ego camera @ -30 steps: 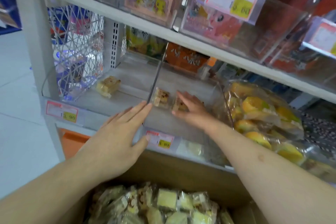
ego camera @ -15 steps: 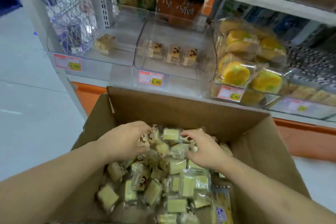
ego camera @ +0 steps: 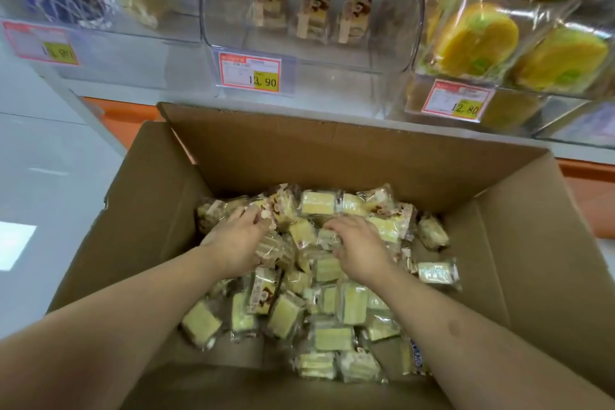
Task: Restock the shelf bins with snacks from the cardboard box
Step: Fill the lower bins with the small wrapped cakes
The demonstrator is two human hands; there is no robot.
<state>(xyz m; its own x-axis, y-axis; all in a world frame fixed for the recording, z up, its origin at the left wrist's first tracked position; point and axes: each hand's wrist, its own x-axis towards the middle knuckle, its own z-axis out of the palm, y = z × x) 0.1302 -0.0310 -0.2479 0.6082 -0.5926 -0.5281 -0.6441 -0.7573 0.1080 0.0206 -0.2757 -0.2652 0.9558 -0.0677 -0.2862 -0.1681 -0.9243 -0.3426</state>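
Below clear shelf bins (ego camera: pixel 309 10), both hands' grips, left hand (ego camera: pixel 238 245) and right hand (ego camera: pixel 361 248), curl onto boxed snacks (ego camera: pixel 332 309).

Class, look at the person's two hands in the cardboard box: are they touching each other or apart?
Apart. The head view shows the left hand and right hand both on the wrapped snacks, with several packets plainly visible in the gap between them.

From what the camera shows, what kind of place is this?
Most likely a shop aisle, perhaps a snack store. Clear shelf bins carry printed price tags, wrapped cakes fill one bin, and an open cardboard box of wrapped snacks stands below.
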